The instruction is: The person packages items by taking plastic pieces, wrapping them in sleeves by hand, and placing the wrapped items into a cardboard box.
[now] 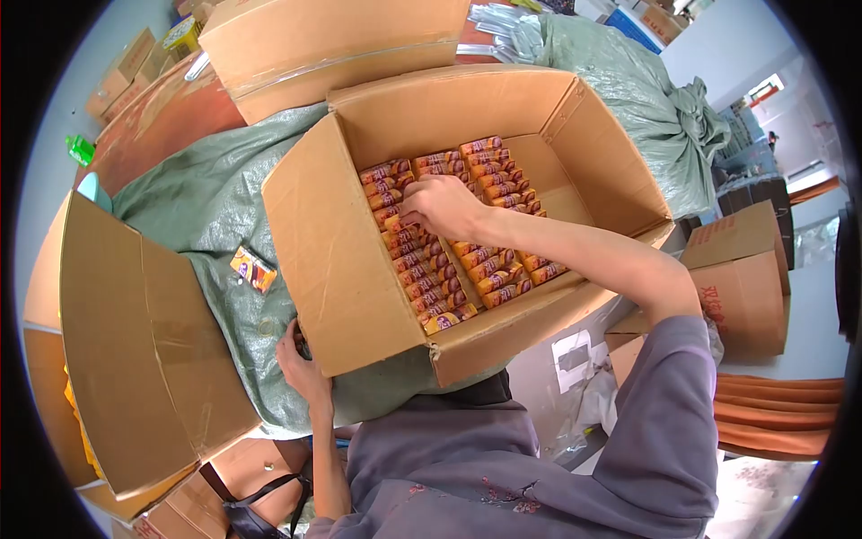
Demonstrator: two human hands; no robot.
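Note:
A large open cardboard box (584,162) holds rows of small orange-and-purple snack packs (431,278), standing close together. My right hand (444,208) reaches into it over the left rows, fingers curled down with the tips at a snack pack near the left wall. The hand covers the packs beneath it. My left hand (303,366) is low beside the box's left flap (337,260), fingers bent round something small and dark, mostly hidden. One loose snack pack (253,269) lies on the green woven sheet (215,198), left of the box.
Another open carton (148,332) stands at the left, with yellow things inside. A closed carton (332,54) sits behind the box. A stuffed green sack (628,99) is at the back right, and more cartons (745,278) are stacked at the right.

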